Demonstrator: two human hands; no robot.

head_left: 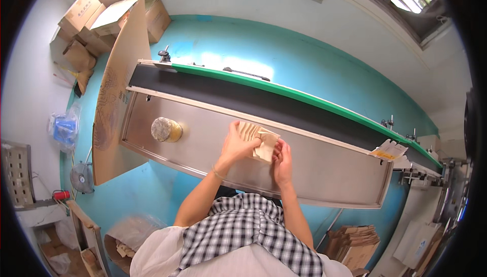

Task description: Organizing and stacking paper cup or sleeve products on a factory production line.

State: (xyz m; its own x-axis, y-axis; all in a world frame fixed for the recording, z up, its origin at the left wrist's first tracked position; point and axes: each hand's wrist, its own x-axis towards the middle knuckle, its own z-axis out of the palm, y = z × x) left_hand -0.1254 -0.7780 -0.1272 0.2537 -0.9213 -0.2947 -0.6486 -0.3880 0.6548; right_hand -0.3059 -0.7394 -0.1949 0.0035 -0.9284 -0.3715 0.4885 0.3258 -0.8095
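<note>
1. Currently, the left hand (237,145) grips a bundle of rippled, cream-coloured folded sheets (267,150) from its left side, thumb pressed across the front. A firm but light thumb should serve best, since hard pressure could crush the folds.
2. Between the two hands, the bundle is held over the brushed-metal worktop (329,175), near its middle. Keeping its edges even and its face level would probably stop the layers fanning out.
3. Rightward, the right hand (283,163) has its fingers bent at the bundle's right edge; whether they pinch it or merely steady it, I cannot tell. Fingertips laid flat along that edge would likely square it best.
4. Counted from the left: one upright cardboard sheet (114,104); one squat cylinder (167,130) with a mottled pale end, well apart from the hands; one bundle, its layers too tightly overlapped to count; one dark conveyor belt (243,94) with one green rail (284,89); and one group of yellow-and-white carton pieces (389,150), number unclear.
</note>
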